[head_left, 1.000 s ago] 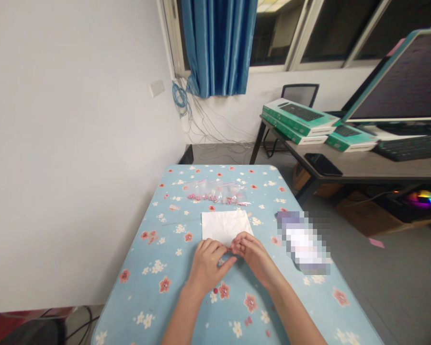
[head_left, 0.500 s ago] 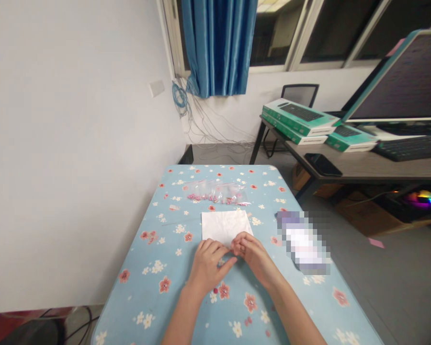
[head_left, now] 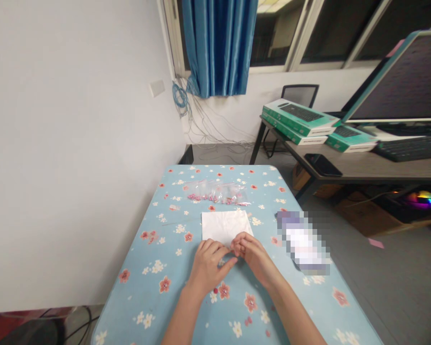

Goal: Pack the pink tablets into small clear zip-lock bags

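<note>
A white cloth or sheet of paper (head_left: 225, 224) lies flat on the table, its near edge partly covered by my hands. My left hand (head_left: 209, 264) rests palm down at its near left corner, fingers stretched out and thumb apart. Close against its fingertips, my right hand (head_left: 250, 253) has its fingers curled together at the near right corner. Anything pinched there is too small or hidden to make out. A small red bead (head_left: 215, 290) lies on the tablecloth, just to the right of my left wrist.
Clear zip bags (head_left: 219, 192) with pink beads lie beyond the white piece on the flowered tablecloth (head_left: 187, 297). A pixelated, blurred-out object (head_left: 303, 243) is near the right edge. Keyboard boxes (head_left: 298, 117) and a phone (head_left: 323, 165) sit on the desk at right.
</note>
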